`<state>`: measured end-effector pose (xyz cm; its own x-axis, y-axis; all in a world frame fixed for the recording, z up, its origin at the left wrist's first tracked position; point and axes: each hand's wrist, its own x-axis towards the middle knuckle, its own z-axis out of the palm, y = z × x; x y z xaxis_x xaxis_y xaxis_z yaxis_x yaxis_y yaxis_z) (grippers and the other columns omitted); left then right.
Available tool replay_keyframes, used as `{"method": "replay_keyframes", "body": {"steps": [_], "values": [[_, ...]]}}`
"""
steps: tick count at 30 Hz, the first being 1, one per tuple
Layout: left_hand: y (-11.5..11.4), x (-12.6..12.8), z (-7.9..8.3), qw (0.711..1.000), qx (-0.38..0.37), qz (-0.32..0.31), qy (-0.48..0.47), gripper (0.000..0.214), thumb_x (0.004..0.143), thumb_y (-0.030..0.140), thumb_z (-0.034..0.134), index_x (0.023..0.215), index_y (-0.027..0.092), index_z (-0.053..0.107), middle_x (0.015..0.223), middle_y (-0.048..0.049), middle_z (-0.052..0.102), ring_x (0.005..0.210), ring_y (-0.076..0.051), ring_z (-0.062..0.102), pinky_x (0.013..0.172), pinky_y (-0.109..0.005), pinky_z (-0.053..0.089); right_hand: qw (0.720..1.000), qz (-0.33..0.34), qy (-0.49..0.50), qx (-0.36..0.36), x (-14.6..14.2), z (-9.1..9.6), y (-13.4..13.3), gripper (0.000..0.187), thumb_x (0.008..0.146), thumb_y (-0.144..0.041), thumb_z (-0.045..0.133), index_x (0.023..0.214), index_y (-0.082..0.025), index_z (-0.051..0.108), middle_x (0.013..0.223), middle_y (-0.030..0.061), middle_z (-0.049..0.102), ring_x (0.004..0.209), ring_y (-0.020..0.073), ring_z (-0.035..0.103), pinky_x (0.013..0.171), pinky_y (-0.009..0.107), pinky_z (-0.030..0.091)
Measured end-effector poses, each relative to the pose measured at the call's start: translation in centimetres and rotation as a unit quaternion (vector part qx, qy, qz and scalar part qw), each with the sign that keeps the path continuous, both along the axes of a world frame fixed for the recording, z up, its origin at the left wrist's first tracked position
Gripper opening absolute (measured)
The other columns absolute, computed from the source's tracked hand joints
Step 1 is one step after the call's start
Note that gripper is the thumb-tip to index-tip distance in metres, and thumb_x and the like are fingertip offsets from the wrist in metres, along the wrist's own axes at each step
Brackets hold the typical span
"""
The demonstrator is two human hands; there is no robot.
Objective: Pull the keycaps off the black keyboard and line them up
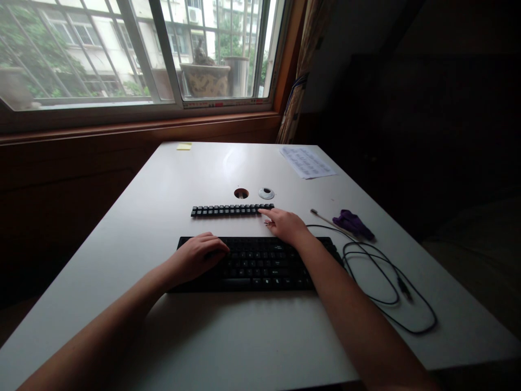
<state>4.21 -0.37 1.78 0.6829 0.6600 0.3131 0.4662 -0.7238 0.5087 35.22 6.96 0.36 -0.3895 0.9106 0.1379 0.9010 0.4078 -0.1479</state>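
A black computer keyboard [244,283] lies across the white table. My left hand [202,251] is over its left half, fingers bent together and tips down at the keys; anything between them is hidden. Beyond the keyboard, black keycaps [220,212] stand lined up in two long rows. My right hand [287,225] reaches to the right part of the nearer row, its index fingertip at a keycap [259,210] and its other fingers curled under. A small reddish, wire-like thing [268,223] shows beside that hand; I cannot make out what it is.
Right of the keyboard lie a looped black cable [391,260], a thin brush-like stick [325,218] and a purple cloth [352,224]. Farther back are a cable hole [241,193], its round cover [266,193], printed papers [307,162] and a yellow sticky note [184,146].
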Motion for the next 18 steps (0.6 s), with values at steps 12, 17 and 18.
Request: {"method": "replay_keyframes", "body": {"steps": [12,17,18], "values": [[-0.07,-0.03,0.08,1.0,-0.005,0.002,0.004,0.019,0.095,0.018,0.053,0.106,0.021,0.067,0.096,-0.0061,0.071,0.089,-0.019,0.062,0.079,-0.032,0.052,1.0,-0.001,0.004,-0.012,0.04,-0.11,0.16,0.051,0.089,-0.025,0.056,0.139,-0.034,0.053,0.118,0.0031,0.069,0.098,0.0219,0.065,0.082,0.032,0.05],[-0.04,0.0,0.07,1.0,-0.008,0.001,0.006,0.019,0.095,0.018,0.053,0.107,0.021,0.067,0.097,-0.0059,0.07,0.09,-0.019,0.061,0.08,-0.031,0.051,1.0,0.005,0.005,-0.013,0.0,-0.13,0.15,0.05,0.09,-0.025,0.055,0.139,-0.033,0.052,0.12,0.0034,0.068,0.1,0.0221,0.065,0.083,0.032,0.049],[-0.04,-0.01,0.06,1.0,-0.009,0.001,0.006,0.019,0.095,0.018,0.053,0.107,0.021,0.067,0.097,-0.0059,0.07,0.09,-0.019,0.061,0.08,-0.031,0.051,1.0,0.005,0.004,-0.013,-0.01,-0.12,0.13,0.051,0.09,-0.025,0.055,0.14,-0.033,0.051,0.12,0.0034,0.068,0.1,0.0221,0.065,0.083,0.032,0.049]]}}
